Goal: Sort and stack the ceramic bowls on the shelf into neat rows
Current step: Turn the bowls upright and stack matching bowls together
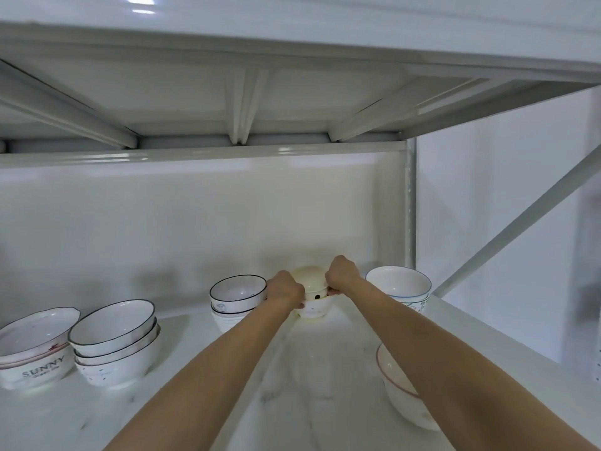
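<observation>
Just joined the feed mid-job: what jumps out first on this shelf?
Both hands, the left hand and the right hand, reach to the back of the white metal shelf and grip a pale yellow ceramic bowl atop a small white stack. At far left sits a white bowl printed SUNNY; beside it stands a stack of dark-rimmed white bowls.

We see a white wall point(520, 222) beyond a grey diagonal brace point(520, 219); glare point(140, 0) shines on the glossy overhead panel point(195, 102).

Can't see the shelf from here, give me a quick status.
Both hands, left and right, grip the cream bowl. It sits on a dotted stack. Black-rimmed stack close left.
</observation>
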Available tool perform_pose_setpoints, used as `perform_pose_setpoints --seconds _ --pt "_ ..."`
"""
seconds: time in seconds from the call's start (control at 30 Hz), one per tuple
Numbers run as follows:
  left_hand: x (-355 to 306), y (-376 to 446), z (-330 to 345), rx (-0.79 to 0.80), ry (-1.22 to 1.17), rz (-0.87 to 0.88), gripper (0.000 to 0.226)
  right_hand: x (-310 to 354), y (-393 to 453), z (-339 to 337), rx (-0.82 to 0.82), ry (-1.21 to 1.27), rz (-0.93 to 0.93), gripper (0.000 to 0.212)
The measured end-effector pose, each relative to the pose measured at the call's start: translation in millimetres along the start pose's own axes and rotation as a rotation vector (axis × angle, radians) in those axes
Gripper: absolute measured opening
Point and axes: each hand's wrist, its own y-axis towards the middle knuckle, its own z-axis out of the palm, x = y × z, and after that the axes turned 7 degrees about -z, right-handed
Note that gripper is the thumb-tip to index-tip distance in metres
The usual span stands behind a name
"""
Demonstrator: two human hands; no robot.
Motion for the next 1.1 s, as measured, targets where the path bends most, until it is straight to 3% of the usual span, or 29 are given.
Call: perform_pose_setpoints --seconds 0.27,0.37,0.47,0.53,0.63,0.73,0.83,0.9,1.0,1.1 --pt "0.9 5.8 7.4 0.037 0.008 -0.027 0.02 -1.7 -2.7 -1.6 0.074 -0.127 -0.011 0.031" --pt "2.0 4.4 9.9 0.037 0.097 0.006 0.011 -4.3 -0.1 -2.5 0.1 -0.079 -0.005 0.029" --pt "1.2 -6.7 7.5 0.026 0.29 0.134 0.002 -3.8 -1.6 -6.4 0.107 -0.087 0.001 0.029" --pt "-0.6 -16.3 5.5 -0.052 0.426 0.253 0.019 -1.5 -4.2 -10.7 0.085 -0.141 -0.048 0.027" --pt "-4.4 -33.8 1.4 -0.13 0.407 0.381 0.032 1.1 -9.4 -19.3 0.061 -0.198 -0.109 0.023" --pt "-5.9 -55.9 0.3 0.048 0.281 0.395 0.008 -1.3 -16.7 -31.5 0.145 -0.132 -0.099 0.018" --pt "-3.5 -74.1 -1.8 0.357 0.138 0.286 0.02 -9.0 -35.4 -50.1 0.311 -0.035 -0.081 0.01" --pt "-2.5 -80.9 -4.5 0.573 0.086 0.19 0.015 -15.1 -50.2 -64.1 0.438 0.017 -0.051 0.017" --pt "-4.5 -87.6 -6.1 0.798 0.111 0.123 0.038 -29.2 -69.9 -85.2 0.566 0.026 -0.03 0.028" --pt "-6.3 -94.4 0.5 0.91 0.183 0.104 0.058 -47.0 -87.1 -107.1 0.572 -0.01 -0.05 0.035"
